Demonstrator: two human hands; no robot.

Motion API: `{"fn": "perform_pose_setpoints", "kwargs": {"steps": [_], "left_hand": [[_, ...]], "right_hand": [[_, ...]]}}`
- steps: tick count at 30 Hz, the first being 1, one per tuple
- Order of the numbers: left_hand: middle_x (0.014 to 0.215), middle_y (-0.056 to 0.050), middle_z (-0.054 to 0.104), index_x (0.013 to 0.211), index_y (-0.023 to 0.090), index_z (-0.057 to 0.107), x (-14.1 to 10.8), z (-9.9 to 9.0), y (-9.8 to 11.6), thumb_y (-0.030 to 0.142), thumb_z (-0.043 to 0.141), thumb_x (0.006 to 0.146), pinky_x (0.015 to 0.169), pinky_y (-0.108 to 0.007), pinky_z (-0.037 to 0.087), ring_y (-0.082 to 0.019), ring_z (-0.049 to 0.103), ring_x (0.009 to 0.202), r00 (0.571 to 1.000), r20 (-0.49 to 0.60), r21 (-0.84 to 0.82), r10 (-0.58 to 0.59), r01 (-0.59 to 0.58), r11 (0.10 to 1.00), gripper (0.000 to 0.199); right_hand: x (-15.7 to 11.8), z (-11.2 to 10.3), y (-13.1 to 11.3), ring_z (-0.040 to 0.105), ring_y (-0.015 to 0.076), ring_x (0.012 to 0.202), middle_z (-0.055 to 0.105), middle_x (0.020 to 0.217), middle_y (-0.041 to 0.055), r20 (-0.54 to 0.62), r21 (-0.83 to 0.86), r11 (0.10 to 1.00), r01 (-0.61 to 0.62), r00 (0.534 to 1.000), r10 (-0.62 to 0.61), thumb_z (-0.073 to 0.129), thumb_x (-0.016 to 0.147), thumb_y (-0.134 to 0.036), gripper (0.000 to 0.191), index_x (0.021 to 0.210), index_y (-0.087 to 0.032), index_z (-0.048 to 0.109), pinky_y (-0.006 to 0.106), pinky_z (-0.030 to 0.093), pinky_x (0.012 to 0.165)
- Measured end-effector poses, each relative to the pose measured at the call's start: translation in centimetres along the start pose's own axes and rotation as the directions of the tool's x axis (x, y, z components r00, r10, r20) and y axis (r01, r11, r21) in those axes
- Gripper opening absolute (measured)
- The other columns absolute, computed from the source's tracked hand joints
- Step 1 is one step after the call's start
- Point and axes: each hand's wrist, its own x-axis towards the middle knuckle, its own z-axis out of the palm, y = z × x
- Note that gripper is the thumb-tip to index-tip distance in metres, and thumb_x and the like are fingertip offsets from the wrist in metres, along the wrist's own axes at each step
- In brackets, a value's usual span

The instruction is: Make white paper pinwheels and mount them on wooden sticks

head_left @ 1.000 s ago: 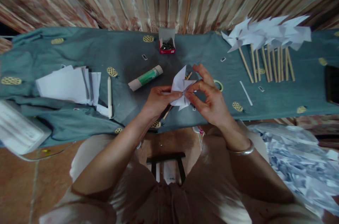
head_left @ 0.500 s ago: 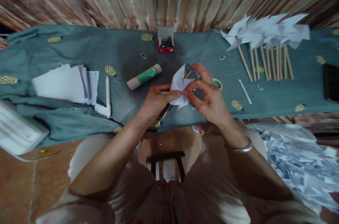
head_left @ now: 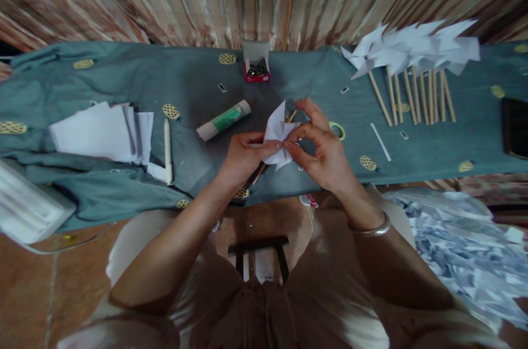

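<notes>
A white paper pinwheel is held over the middle of the cloth-covered table. My left hand grips its left side, the thumb pressed near the centre. Thumb and forefinger of my right hand are pinched at that same centre, while its other fingers stay raised. Whether a pin is between those fingertips is too small to tell. Behind the paper lies a thin wooden stick, partly covered by it. Left of the pinwheel rests a green-and-white tube. An open red box of small dark metal pieces stands beyond.
Finished pinwheels on sticks lie at the back right. A pale green ring and a white strip are right of my hands. Leftward are stacked paper, a white pen-like tool and a white box-shaped object. Bagged paper pieces sit lower right.
Almost nothing differs. Both hands keep their hold on the pinwheel, with only a tiny shift of the fingers and the whole view.
</notes>
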Motion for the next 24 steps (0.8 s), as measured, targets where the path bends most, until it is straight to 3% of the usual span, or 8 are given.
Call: {"fn": "perform_pose_setpoints", "kwargs": {"steps": [8,13,18,21,24], "left_hand": [[0.059,0.001,0.066,0.064,0.014,0.073,0.2,-0.2,-0.2,0.027,0.080,0.055,0.053,-0.024,0.042,-0.012,0.056,0.053,0.998,-0.037,0.040,0.044,-0.042,0.998,0.017],[0.065,-0.001,0.070,0.066,0.016,0.074,1.0,-1.0,0.1,0.023,0.078,0.060,0.060,-0.026,0.047,-0.013,0.060,0.060,0.987,-0.109,0.009,0.120,-0.120,0.993,0.010],[0.069,0.000,0.073,0.067,0.020,0.076,1.8,-2.2,1.7,0.018,0.077,0.059,0.059,-0.024,0.049,-0.011,0.061,0.060,0.971,-0.168,-0.121,0.170,-0.192,0.974,0.009],[0.064,0.000,0.071,0.065,0.020,0.075,1.8,-2.6,2.6,0.018,0.077,0.059,0.055,-0.024,0.047,-0.010,0.060,0.056,0.961,-0.195,-0.146,0.194,-0.224,0.964,0.007],[0.062,0.001,0.070,0.064,0.021,0.075,1.7,-2.8,2.8,0.018,0.079,0.059,0.055,-0.024,0.047,-0.010,0.059,0.054,0.959,-0.200,-0.145,0.199,-0.230,0.962,0.007]], "right_hand": [[0.2,0.2,-0.3,0.030,0.0294,0.149,0.046,0.152,0.0026,-0.033,-0.008,1.000,-0.006,0.999,0.006,0.066,0.086,-0.030,0.007,0.086,-0.023,0.066,0.057,0.023,0.122],[0.7,-1.2,0.7,0.042,0.0266,0.142,0.055,0.142,0.0042,-0.206,0.007,0.998,-0.060,0.977,0.060,0.063,0.089,-0.033,0.010,0.095,-0.025,0.067,0.057,0.030,0.119],[1.0,-2.5,2.7,0.058,0.0230,0.125,0.064,0.128,0.0066,-0.360,0.097,0.983,-0.158,0.915,0.183,0.062,0.090,-0.036,0.014,0.095,-0.024,0.067,0.047,0.047,0.107],[1.0,-2.7,3.1,0.063,0.0221,0.116,0.066,0.125,0.0087,-0.383,0.133,0.971,-0.199,0.893,0.236,0.063,0.087,-0.035,0.014,0.093,-0.022,0.068,0.041,0.052,0.099],[0.9,-2.7,2.9,0.066,0.0228,0.110,0.068,0.120,0.0098,-0.357,0.070,0.971,-0.227,0.904,0.236,0.063,0.086,-0.032,0.013,0.089,-0.021,0.069,0.038,0.054,0.092]]}}
